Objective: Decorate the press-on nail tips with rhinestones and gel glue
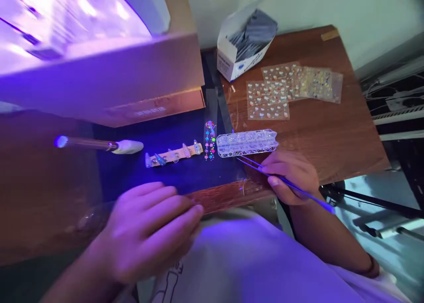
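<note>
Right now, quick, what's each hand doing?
Left hand: loosely curled, palm hidden; can't tell if it holds anything.
Right hand: closed, holding tweezers.

The left grip (142, 232) (a bare hand) is held with its back uppermost, its fingers (172, 204) loosely bent side by side. At the right grip (293, 177), thumb (281, 190) and forefinger (274, 167) are set in a pinch; the right forearm (326, 232) is angled in from the lower right.

Strong violet light (88, 6) comes from far left, where it becomes white glare, and it colours the shirt (238, 259). The left hand (150, 234) is slightly blurred; the right edge is dim and stretched.
</note>
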{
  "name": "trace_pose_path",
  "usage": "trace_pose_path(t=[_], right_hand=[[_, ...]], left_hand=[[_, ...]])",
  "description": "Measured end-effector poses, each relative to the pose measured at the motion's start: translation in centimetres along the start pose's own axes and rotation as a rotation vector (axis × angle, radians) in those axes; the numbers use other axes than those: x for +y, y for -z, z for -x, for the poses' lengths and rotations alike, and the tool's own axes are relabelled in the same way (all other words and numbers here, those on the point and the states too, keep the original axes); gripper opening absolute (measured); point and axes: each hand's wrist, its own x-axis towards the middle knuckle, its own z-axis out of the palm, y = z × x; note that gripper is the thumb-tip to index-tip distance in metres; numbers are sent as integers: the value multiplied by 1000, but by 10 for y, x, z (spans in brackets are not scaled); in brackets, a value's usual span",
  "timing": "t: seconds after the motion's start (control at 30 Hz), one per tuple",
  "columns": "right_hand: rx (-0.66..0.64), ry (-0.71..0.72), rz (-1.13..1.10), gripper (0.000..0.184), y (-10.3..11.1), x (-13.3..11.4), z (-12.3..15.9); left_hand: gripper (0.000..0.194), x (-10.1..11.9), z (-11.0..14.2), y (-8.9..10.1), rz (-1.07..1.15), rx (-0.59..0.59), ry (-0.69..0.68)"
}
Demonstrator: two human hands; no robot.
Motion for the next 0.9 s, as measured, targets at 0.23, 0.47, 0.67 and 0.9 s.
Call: trace_pose_path(t=[0.23,0.47,0.67,0.9], right_hand=[[50,-51,24,10,1,4,10],[7,-87,61,6,-1,4,4],[0,-111,81,8,-3,4,4],[-9,-130,125,8,-4,4,5]], left_hand=[[15,3,-42,-45,9,-173,-77],[20,1,-39,-69,-101,-50,-43],[17,-2,-34,-77,-47,-73,-67],[16,-7,-34,-78,-16,-67,-70]])
